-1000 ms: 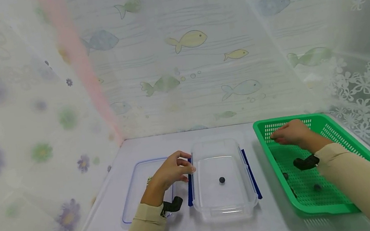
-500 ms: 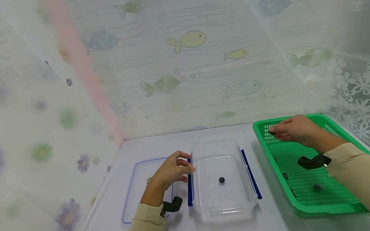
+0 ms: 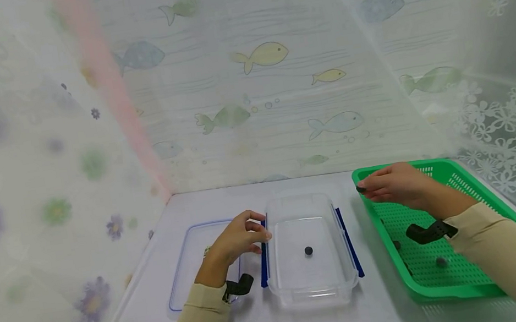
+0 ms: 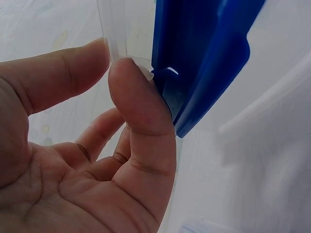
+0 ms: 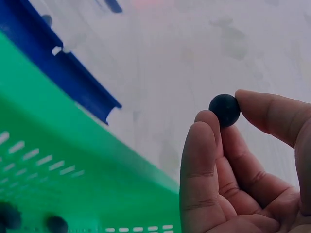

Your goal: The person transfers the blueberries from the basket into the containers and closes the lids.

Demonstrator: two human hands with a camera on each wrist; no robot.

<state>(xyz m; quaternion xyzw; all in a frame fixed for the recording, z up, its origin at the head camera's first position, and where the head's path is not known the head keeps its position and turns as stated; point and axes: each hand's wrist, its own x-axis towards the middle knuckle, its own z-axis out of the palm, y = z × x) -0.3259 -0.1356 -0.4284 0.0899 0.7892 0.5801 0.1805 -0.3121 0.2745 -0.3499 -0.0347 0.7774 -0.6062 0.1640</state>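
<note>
My right hand [image 3: 397,187] pinches a small black ball [image 5: 224,110] between thumb and fingertips. It is over the back left rim of the green basket [image 3: 453,294]. My left hand [image 3: 237,240] holds the left edge of the clear plastic food container [image 3: 315,296], whose thin wall [image 4: 112,29] runs between thumb and finger in the left wrist view. One finger lies against the blue locking flap [image 4: 204,53], which hangs outward. Another black ball [image 3: 309,251] rests inside the container. Inside the basket are several dark balls, one of them [image 3: 441,262] near the front.
A clear lid [image 3: 179,273] with a blue seal lies left of the container, partly behind my left hand. The container's right flap [image 3: 349,242] also stands outward. White cloth [image 3: 379,299] covers the table, and a patterned curtain [image 3: 246,85] hangs behind it.
My right hand has risen from inside the basket and moved left to its rim, carrying the black ball. My left hand has stayed at the container's edge.
</note>
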